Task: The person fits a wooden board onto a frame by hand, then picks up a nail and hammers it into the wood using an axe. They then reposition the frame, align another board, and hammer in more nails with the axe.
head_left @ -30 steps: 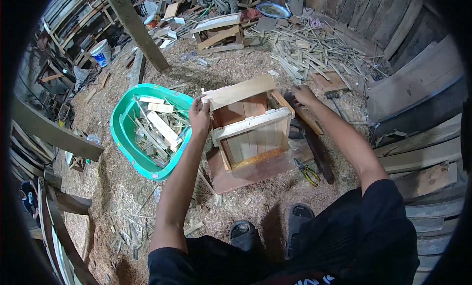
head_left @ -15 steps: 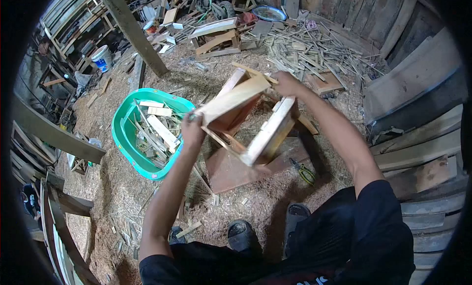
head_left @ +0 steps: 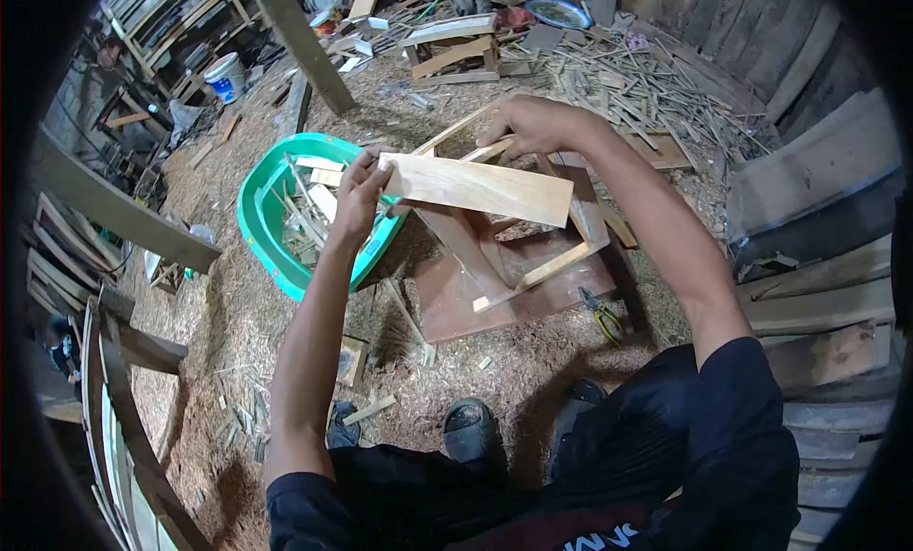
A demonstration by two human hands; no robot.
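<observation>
Left hand [head_left: 361, 185] pinches one end of pale board [head_left: 480, 188], thumb on its face. Right hand [head_left: 537, 128], fingers curled, grips wooden frame [head_left: 556, 264] at its far side. Frame sits tilted over brown panel [head_left: 452, 304] (contact unclear). Pliers [head_left: 604, 321] by panel's right edge; green tub [head_left: 249, 218] left.

You're above a floor [head_left: 228, 361] strewn with pale wood shavings. Grey weathered plank wall [head_left: 723, 19] at far right; slanting squared timber post [head_left: 302, 45] stands left of it. Light catches mid-floor; edges darker.
</observation>
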